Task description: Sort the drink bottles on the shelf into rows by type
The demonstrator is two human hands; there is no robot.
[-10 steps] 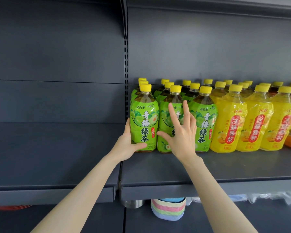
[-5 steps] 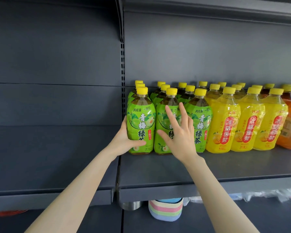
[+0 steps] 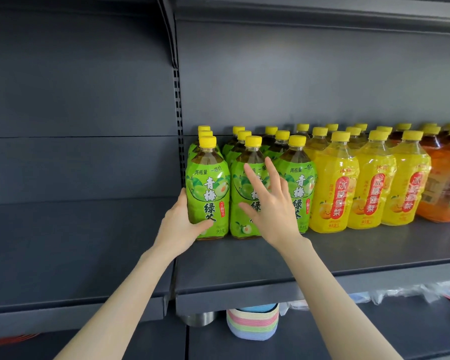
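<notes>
Left hand [image 3: 178, 224] grasps the lower left side of the front green bottle [image 3: 209, 188] at the left end of the shelf [image 3: 348, 255]. Right hand [image 3: 270, 206], released with fingers spread, is at the next green bottle [image 3: 240, 201]. Yellow bottles [image 3: 333, 188], then orange bottles [image 3: 442, 183], stand rightward, rows running back.

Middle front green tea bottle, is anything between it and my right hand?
Nothing visible. The right hand is spread open directly before the middle front green tea bottle; contact is unclear. The left hand holds the leftmost green bottle, clear of that path.
</notes>
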